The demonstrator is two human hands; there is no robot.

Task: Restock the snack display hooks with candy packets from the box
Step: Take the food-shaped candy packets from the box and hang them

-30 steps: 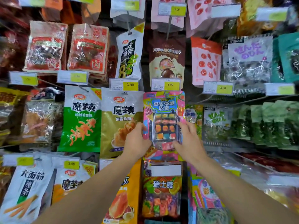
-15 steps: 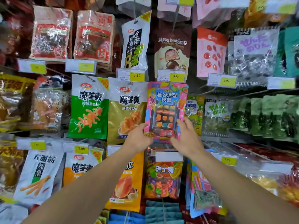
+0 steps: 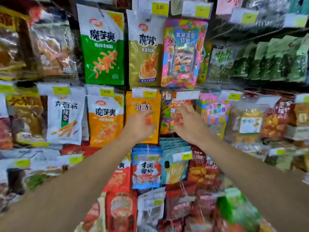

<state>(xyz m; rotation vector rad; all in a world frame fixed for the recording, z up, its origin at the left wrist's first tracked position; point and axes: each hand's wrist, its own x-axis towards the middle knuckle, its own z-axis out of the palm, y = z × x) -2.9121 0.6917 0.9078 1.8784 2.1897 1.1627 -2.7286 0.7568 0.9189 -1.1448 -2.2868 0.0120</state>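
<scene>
Rows of hanging snack bags fill a shop display wall from edge to edge, each hook fronted by a small white and yellow price tag (image 3: 107, 92); much of the view is smeared by motion blur. Near the upper middle hangs the pink and blue candy packet with a clear window showing small coloured sweets (image 3: 183, 54), on its hook and free of both hands. Just to its left hangs an olive-gold snack bag with dark lettering (image 3: 144, 52), and left of that a green and white snack bag printed with orange strips (image 3: 102, 47). To the candy packet's right sit rows of dark green pouches (image 3: 270, 59).

Both bare forearms reach up from the bottom corners towards the row below the candy packet. The left hand (image 3: 139, 126) is spread with relaxed fingers, holding nothing, in front of an orange snack bag (image 3: 143, 104); whether it touches the bag cannot be told. The right hand (image 3: 188, 123) is likewise loose and holds nothing, its fingers extended in front of a multicoloured sweets bag (image 3: 168, 114) under a blank white tag (image 3: 187, 95). Below the hands hangs a blue bag with a red crab picture (image 3: 146, 171).
</scene>
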